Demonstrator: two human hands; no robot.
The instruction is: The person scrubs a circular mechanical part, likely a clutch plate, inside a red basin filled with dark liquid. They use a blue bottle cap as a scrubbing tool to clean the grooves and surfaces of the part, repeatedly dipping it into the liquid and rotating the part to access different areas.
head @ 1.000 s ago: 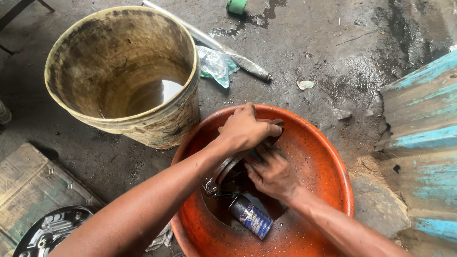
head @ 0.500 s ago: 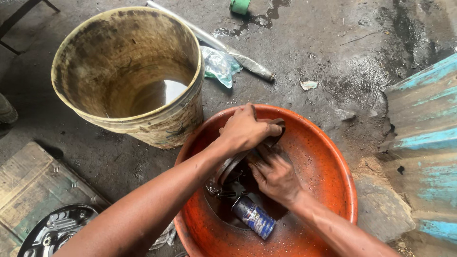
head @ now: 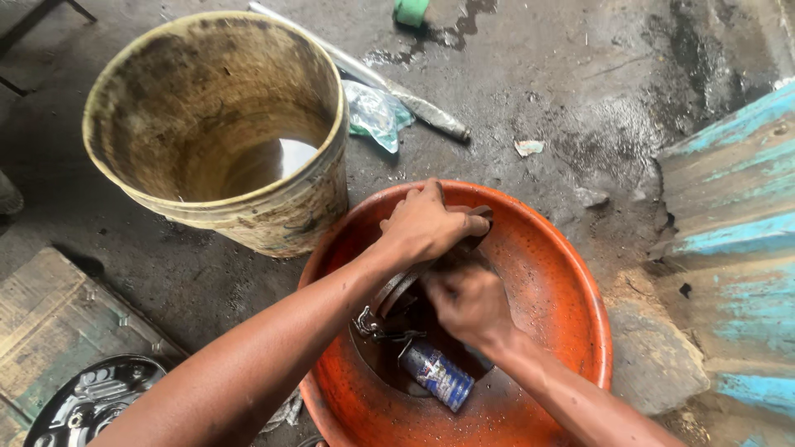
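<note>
Plate (head: 91, 401): dark metal, bottom left on the floor.
Bucket (head: 219, 124): grimy, a little water inside, well clear of your hands.
Left hand (head: 426, 223): closed over the top edge of the curved part (head: 397, 290), which stands on edge in the basin (head: 563, 273).
Right hand (head: 468, 300): blurred; pressed to the part's face, grip unclear.
Can (head: 437, 374): lies in the basin bottom, just below your hands.
Handling: part looks stiff, heavy, likely oily; hold the rim.
</note>
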